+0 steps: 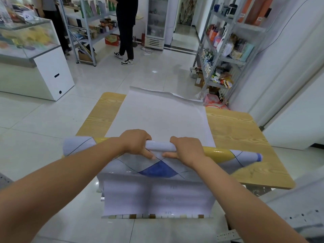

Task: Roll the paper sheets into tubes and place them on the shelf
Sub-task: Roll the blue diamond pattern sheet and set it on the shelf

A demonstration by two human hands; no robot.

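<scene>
Shop interior with pale tiled floor; at centre, a low table with a light wood-grain top (236, 137), used here as the reference. Over the table's near edge, the fingers (175, 140) of both hands are curled over a glossy paper roll printed in lavender, yellow and blue (217, 153), with both thumbs pressed against its near side. The left hand (136, 142) and right hand (187, 149) grip the roll's middle, close together but apart. The roll lies crosswise, both ends passing the hands. Beyond it a large white paper sheet (157, 116) lies flat to the table's far edge, where its end curls up. More paper, with a blue diamond print, hangs off the near edge; whether it belongs to the same sheet cannot be told. Beyond the table's far right corner stands a grey metal shelving unit (226, 58) stocked with goods. Judged stage: rolling is under way; flat paper remains to be wound, and no tube is seen shelved yet.
</scene>
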